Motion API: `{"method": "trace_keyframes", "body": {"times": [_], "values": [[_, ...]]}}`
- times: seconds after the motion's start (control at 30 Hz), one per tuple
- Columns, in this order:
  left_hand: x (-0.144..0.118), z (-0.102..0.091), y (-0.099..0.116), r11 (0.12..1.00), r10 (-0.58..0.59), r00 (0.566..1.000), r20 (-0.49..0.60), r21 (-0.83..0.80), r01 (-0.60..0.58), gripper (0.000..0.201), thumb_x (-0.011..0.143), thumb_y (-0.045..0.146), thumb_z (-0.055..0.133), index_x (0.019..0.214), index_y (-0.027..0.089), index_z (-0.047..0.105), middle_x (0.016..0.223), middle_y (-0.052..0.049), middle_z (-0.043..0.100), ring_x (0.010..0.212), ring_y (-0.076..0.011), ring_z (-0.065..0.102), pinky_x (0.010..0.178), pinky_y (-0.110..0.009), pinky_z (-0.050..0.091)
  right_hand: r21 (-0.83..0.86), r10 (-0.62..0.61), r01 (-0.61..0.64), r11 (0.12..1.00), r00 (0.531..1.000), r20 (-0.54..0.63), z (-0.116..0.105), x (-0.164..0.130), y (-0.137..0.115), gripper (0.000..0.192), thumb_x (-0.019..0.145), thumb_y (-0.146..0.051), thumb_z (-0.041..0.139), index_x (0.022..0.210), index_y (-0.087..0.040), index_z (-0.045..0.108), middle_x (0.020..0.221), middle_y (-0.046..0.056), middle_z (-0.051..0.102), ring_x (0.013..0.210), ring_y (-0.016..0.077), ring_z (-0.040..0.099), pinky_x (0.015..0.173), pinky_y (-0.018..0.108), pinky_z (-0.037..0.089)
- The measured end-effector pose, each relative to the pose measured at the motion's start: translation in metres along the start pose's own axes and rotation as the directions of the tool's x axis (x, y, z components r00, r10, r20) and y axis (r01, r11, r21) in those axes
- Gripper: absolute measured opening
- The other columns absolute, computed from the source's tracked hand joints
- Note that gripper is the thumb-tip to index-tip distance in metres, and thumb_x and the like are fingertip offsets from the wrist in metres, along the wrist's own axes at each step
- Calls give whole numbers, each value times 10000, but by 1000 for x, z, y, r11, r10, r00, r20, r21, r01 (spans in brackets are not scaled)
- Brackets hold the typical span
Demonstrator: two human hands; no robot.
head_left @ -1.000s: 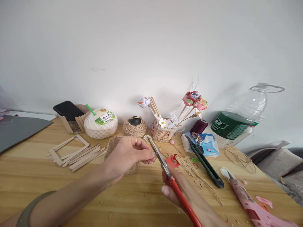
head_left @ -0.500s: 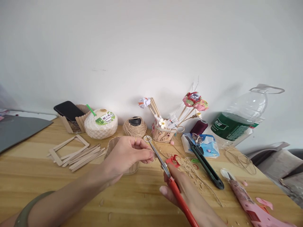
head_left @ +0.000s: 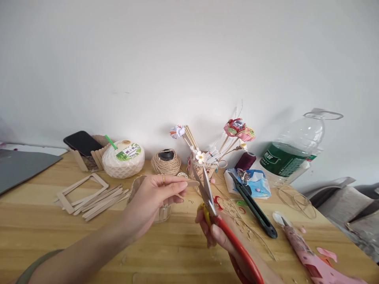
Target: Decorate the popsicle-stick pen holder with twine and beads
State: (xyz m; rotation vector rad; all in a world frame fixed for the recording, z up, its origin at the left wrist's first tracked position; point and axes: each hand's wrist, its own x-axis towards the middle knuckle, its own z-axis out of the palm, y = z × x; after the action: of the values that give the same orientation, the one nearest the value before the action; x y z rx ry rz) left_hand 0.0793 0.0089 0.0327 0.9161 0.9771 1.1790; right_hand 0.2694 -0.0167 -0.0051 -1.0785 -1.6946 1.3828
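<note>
My left hand point(head_left: 151, 199) pinches a flat wooden craft stick point(head_left: 189, 183), holding it out level to the right. My right hand point(head_left: 225, 242) grips red-handled scissors point(head_left: 233, 244), whose steel blades point(head_left: 204, 187) stand slightly parted with the stick's tip between them. Both hands hover above the wooden table point(head_left: 44, 232), just in front of a small round holder made of sticks point(head_left: 161, 211).
Loose craft sticks and a stick frame point(head_left: 85, 193) lie at the left. Along the wall stand a phone on a stick stand point(head_left: 81, 144), a coconut drink point(head_left: 124, 159), a twine ball point(head_left: 166, 162), a paper-flower pot point(head_left: 204, 165) and a water bottle point(head_left: 293, 154). A black knife point(head_left: 254, 207) and pink glue gun point(head_left: 310, 256) lie right.
The scissors rose and tilted more upright, their blades parting around the stick tip. My left hand lifted slightly and now holds the stick level. The view shifted a little.
</note>
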Motion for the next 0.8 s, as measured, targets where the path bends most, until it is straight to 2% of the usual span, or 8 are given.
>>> {"method": "trace_keyframes", "body": {"times": [0.1,0.37,0.8], "values": [[0,0,-2,1000,-22,1000,-8,-17,21,109,638,224,756,721,155,740,678,-28,719,655,-104,622,629,-204,480,-41,52,-53,998,999,-10,2,-3,-3,525,725,-690,510,902,-197,537,767,14,455,701,163,418,615,274,365],[0,6,-3,999,-20,999,31,-35,21,71,636,190,745,658,151,690,613,-2,711,596,-98,639,595,-197,476,-291,97,-90,952,995,9,1,3,-7,651,686,-786,424,901,-175,496,716,-7,417,639,156,377,586,274,297],[0,4,-10,997,-48,996,70,-55,52,62,676,203,725,668,150,694,664,-11,726,622,-92,644,596,-177,460,-290,98,-89,953,995,15,2,3,-9,584,725,-739,433,880,-179,491,761,15,462,688,173,423,626,288,354]]}}
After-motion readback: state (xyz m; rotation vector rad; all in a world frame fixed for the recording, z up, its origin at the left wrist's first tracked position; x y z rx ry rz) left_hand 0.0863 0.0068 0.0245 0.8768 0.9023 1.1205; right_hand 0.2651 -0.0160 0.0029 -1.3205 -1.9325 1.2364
